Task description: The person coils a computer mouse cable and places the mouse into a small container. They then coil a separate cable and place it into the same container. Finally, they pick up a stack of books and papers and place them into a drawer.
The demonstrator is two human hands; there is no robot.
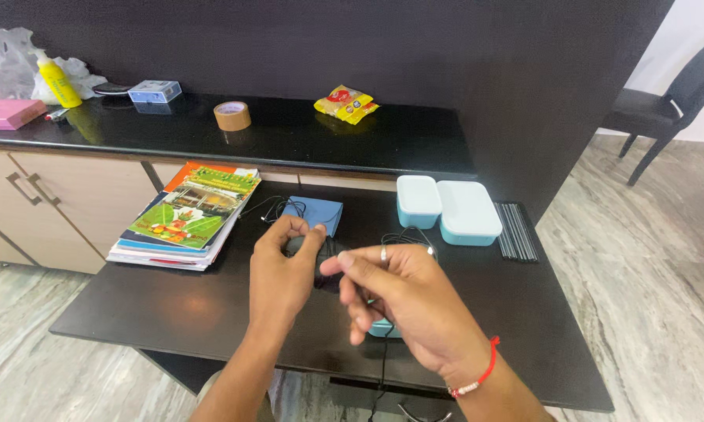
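Mid-frame, the left hand [285, 262] pinches a dark cable [409, 235] taut while the right hand [399, 301] hovers half-open beside it, over the black worktop [172, 312], grasping nothing visible.

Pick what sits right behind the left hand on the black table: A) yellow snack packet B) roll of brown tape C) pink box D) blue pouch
D: the blue pouch lies on the black table just beyond the left hand, while the tape roll and snack packet sit farther back on the counter.
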